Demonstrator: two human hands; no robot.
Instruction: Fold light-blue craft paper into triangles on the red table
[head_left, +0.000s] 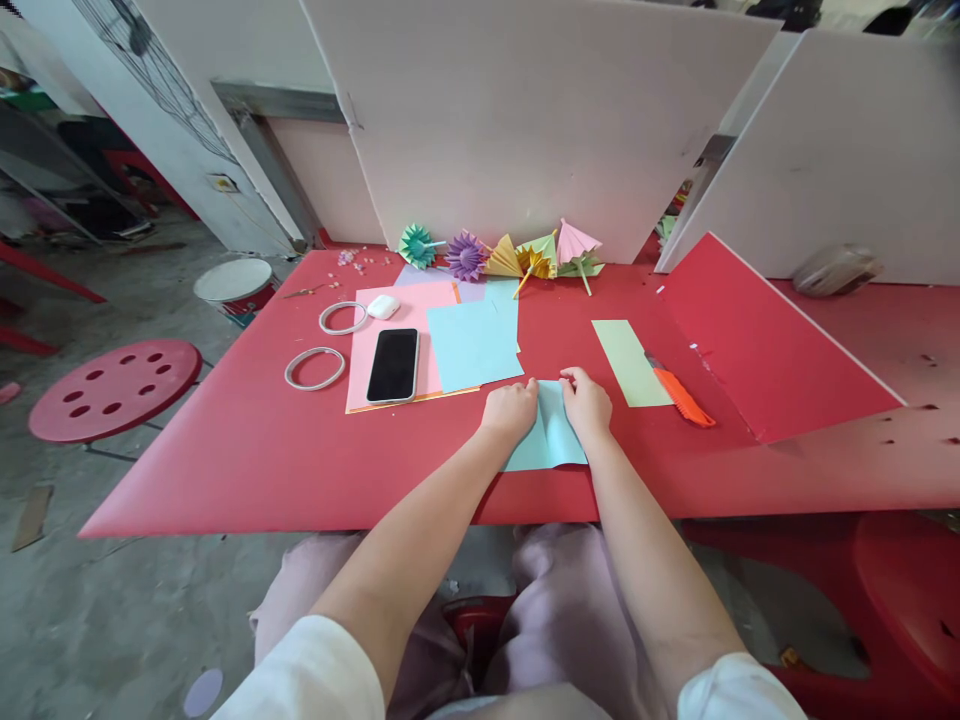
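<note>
A light blue paper sheet lies on the red table right in front of me. My left hand rests on its left upper edge with fingers curled and pinched on the paper. My right hand presses and pinches the top right edge of the same sheet. The far edge of the sheet is hidden between my hands. A green paper strip and an orange utility knife lie just right of my right hand.
A larger blue sheet overlaps pink paper holding a black phone and a white earbud case. Two tape rings lie left. Folded paper umbrellas line the white board behind. A raised red panel stands right; red stool left.
</note>
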